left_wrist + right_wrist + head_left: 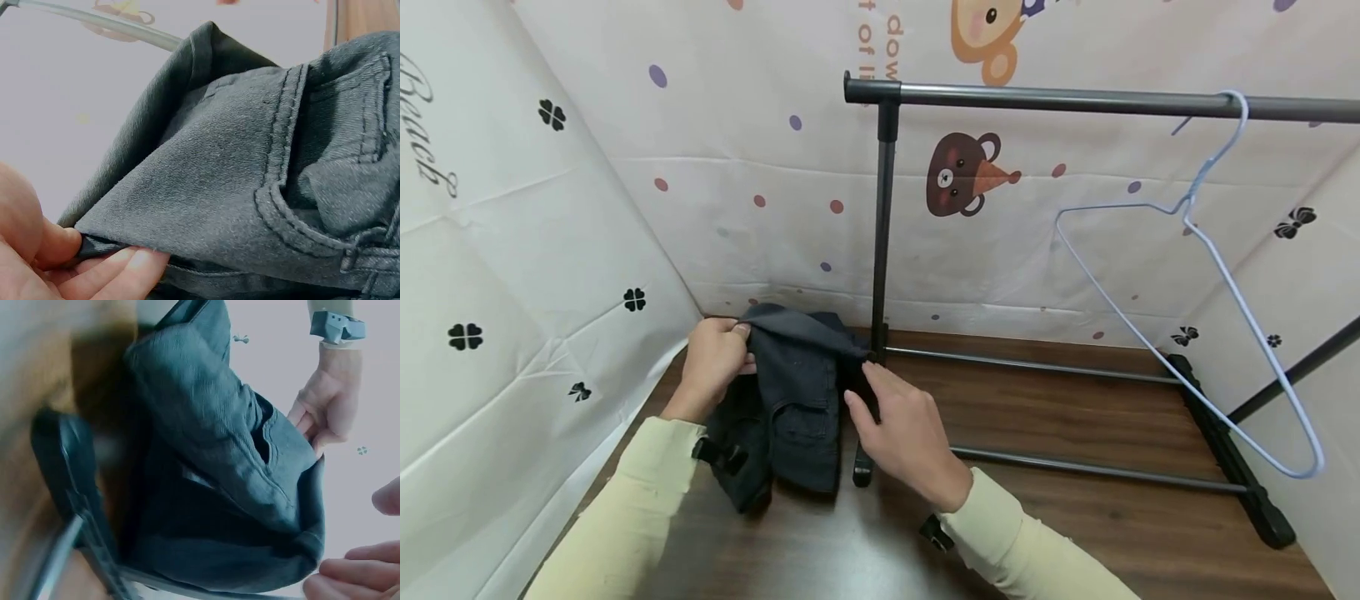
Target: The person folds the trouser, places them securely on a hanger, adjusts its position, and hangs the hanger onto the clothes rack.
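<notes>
Dark grey jeans [797, 400], bunched and folded, hang in front of the rack's left upright. My left hand [715, 360] pinches their upper left edge. In the left wrist view the left fingers [134, 275] grip the cloth edge, and a stitched pocket shows on the jeans [219, 156]. My right hand [910, 429] is at their right side, thumb apart from the fingers, fingertips right by the cloth. In the right wrist view, the right fingers [362, 572] lie beside the folded edge of the jeans [206, 444], holding nothing between them and the thumb.
A black metal clothes rack [883, 217] stands behind and to the right. On its top rail hangs a light blue wire hanger [1232, 275]. Its lower bars [1075, 472] run close over the brown wood-look floor [1037, 533]. Printed white sheets [760, 242] line the back and sides.
</notes>
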A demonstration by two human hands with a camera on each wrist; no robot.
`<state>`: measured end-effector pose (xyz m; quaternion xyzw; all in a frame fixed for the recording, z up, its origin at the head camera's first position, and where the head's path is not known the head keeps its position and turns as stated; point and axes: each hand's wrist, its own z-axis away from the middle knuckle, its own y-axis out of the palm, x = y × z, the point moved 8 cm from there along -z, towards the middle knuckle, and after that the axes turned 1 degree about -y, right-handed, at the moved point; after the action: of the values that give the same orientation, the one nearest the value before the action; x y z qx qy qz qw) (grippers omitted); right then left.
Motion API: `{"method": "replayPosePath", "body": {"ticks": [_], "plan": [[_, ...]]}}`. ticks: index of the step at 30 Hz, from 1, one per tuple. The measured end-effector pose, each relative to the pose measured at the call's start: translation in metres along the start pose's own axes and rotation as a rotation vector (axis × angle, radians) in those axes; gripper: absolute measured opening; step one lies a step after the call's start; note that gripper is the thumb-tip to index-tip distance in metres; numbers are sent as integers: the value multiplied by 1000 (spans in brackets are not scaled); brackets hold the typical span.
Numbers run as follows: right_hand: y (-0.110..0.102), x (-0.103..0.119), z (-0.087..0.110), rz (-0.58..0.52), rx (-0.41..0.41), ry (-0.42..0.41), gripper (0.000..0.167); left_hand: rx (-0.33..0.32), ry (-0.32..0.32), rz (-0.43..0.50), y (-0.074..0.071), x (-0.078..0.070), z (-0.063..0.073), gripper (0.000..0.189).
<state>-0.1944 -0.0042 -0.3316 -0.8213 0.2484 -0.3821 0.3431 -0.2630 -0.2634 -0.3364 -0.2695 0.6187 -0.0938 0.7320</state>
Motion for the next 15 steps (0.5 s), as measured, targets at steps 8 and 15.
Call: {"method": "replayPosePath", "body": {"ticks": [8, 15], "plan": [[52, -43, 18, -343, 470, 402, 76, 54, -119, 304, 7, 9, -5, 48], [88, -40, 26, -525, 579, 456, 54, 76, -149, 513, 13, 7, -4, 48]]}}
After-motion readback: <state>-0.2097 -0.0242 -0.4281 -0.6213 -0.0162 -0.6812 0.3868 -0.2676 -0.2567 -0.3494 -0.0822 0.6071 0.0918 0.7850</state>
